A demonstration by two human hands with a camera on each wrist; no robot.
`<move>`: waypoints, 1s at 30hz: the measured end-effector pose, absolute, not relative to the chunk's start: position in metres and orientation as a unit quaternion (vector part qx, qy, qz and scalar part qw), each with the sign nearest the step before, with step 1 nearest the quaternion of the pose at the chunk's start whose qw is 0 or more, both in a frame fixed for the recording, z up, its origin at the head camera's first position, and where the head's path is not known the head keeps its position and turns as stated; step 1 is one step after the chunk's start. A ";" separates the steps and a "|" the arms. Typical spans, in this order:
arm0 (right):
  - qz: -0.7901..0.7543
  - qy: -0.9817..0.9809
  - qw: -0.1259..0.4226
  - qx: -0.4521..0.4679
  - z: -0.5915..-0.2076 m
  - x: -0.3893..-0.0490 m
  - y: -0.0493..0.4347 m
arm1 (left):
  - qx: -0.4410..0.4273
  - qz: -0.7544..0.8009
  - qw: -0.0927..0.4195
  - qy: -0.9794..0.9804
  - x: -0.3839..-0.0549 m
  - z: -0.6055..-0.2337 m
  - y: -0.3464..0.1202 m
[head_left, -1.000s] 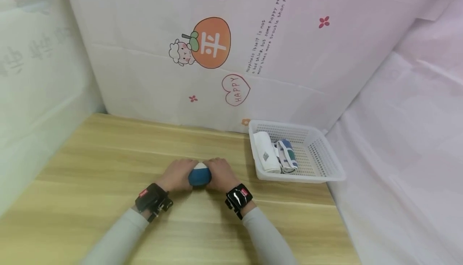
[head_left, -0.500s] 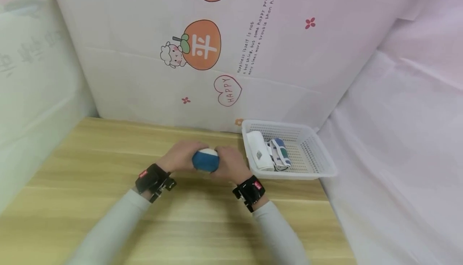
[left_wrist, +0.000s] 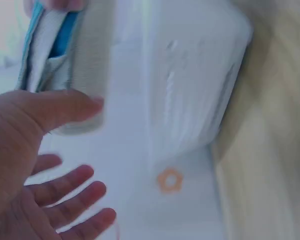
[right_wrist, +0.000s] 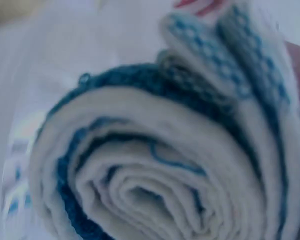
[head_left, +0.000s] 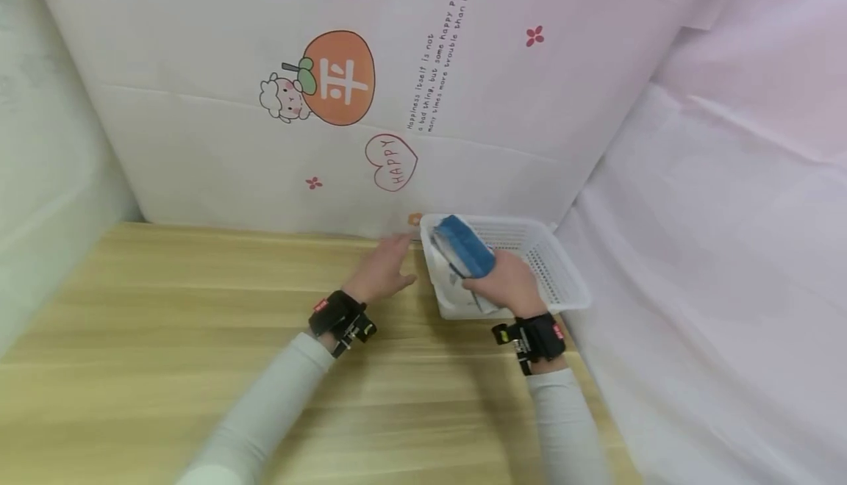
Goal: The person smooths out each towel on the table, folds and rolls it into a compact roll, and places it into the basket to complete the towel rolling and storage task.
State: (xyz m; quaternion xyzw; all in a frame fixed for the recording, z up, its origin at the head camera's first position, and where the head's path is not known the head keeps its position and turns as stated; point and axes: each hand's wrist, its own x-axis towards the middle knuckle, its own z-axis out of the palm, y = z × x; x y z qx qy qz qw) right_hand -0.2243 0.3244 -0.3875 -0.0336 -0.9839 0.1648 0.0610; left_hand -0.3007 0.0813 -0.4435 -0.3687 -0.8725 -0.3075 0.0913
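Note:
My right hand (head_left: pixel 509 283) grips one end of a rolled blue-and-white towel (head_left: pixel 468 244), tilted above the left part of a white plastic basket (head_left: pixel 569 279). In the right wrist view the towel's spiral end (right_wrist: pixel 150 175) fills most of the picture. Just left of the basket, my left hand (head_left: pixel 379 270) is held off the table with its fingers spread. The left wrist view shows that hand (left_wrist: pixel 50 150) with its thumb in front of the towel (left_wrist: pixel 92 55), though in the head view the two are apart. A rolled white towel (head_left: pixel 453 295) in the basket is mostly covered.
The basket stands at the right rear of the wooden table (head_left: pixel 265 367), near the printed back sheet (head_left: pixel 218 154). White cloth (head_left: pixel 715 250) hangs along the right side. The second rolled towel in the basket is hidden behind the right hand and the held towel.
Both hands held the blue-and-white towel roll over the middle of the table. It was lifted and carried right to the basket; the left hand has let go, and the right hand keeps it.

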 end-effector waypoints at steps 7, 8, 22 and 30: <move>0.205 -0.972 0.016 -0.110 -0.384 -0.242 0.394 | -0.453 -0.279 0.027 -0.846 -0.287 -0.464 0.117; 0.207 -0.971 0.007 -0.120 -0.385 -0.246 0.402 | -0.460 -0.273 0.026 -0.844 -0.285 -0.466 0.120; 0.185 -0.963 -0.117 -0.159 -0.431 -0.308 0.486 | -0.467 -0.260 0.038 -0.844 -0.259 -0.474 0.129; 0.207 -0.944 -0.204 -0.157 -0.438 -0.298 0.469 | -0.452 -0.284 0.021 -0.845 -0.247 -0.471 0.129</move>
